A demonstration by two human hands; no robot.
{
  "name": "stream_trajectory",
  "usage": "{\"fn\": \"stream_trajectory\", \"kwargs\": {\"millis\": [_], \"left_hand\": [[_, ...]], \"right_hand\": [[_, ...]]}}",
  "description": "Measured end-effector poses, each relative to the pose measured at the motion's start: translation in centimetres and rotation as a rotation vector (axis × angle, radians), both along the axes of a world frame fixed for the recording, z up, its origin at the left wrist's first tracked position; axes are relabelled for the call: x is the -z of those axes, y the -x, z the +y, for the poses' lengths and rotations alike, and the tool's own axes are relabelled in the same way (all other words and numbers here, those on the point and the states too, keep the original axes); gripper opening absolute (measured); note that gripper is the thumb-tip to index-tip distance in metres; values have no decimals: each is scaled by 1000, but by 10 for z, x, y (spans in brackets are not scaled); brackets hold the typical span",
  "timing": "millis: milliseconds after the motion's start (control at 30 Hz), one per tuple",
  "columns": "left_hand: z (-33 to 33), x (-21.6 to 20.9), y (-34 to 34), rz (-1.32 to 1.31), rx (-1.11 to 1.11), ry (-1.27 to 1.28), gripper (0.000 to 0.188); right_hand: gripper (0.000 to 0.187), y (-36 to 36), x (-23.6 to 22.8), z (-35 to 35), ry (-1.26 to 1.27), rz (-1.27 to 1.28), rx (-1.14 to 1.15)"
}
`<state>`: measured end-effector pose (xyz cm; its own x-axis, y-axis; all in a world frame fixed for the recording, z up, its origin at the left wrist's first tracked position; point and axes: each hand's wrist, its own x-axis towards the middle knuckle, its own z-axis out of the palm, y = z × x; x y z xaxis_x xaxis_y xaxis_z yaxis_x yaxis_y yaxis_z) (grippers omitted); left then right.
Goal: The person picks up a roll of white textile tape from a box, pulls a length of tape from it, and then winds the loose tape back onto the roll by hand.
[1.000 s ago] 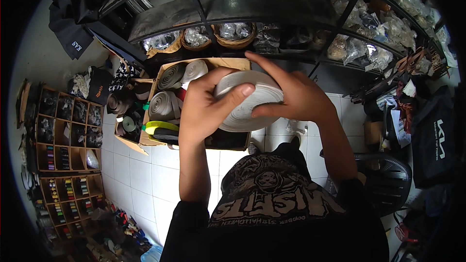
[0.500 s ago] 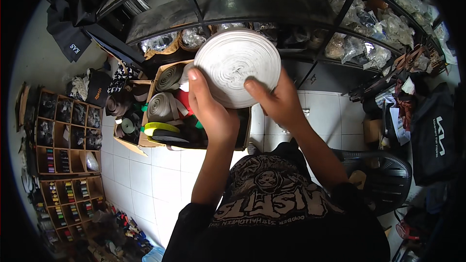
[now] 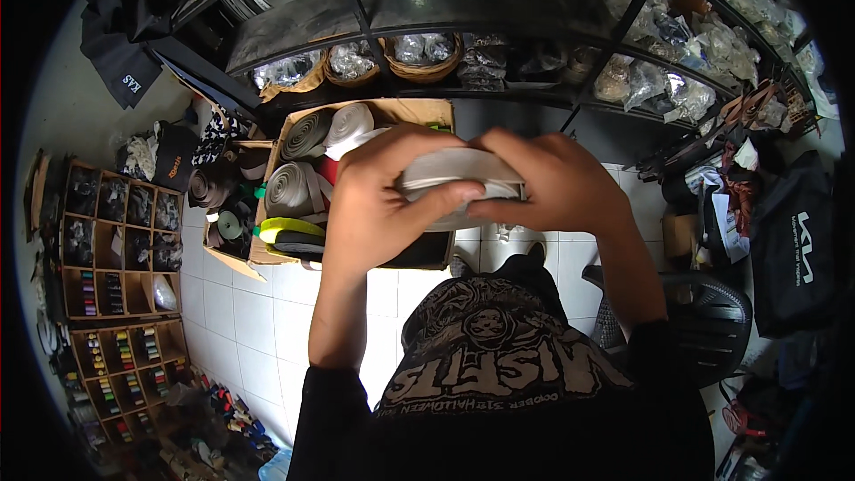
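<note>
Between my two hands is a roll of white webbing tape (image 3: 460,163), tilted so that its layered edge faces me. My left hand (image 3: 370,196) grips its left side, with the thumb across the near edge. On the other side my right hand (image 3: 565,183) is closed round it, fingers over the top and thumb below. The hands hide both ends of the roll. Beneath them stands an open cardboard box (image 3: 436,111) holding several webbing rolls, among them a grey roll (image 3: 292,190) and a neon yellow roll (image 3: 280,230).
A smaller box holds a dark brown roll (image 3: 212,187) on the left. Beyond is a black metal shelf (image 3: 481,4) with baskets and plastic bags. Wooden compartments (image 3: 120,289) with thread spools line the left; a black plastic chair (image 3: 712,312) stands at right, on white tiles.
The roll has tipped from showing its round flat face to nearly edge-on and come lower. Both hands have shifted round to its sides, and more of the box and baskets shows.
</note>
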<state>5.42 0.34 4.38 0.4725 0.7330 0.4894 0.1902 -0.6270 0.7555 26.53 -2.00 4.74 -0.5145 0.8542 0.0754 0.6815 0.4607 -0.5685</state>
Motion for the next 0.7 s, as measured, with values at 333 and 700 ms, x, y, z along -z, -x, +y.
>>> {"fn": "stream_trajectory", "kwargs": {"millis": [333,700], "left_hand": [[1,1,-27,-962,-295,201,36],[16,-1,-6,-378,-67,236,31]], "right_hand": [[60,29,27,4,-145,659,230],[52,-7,14,20,-86,385,63]]}}
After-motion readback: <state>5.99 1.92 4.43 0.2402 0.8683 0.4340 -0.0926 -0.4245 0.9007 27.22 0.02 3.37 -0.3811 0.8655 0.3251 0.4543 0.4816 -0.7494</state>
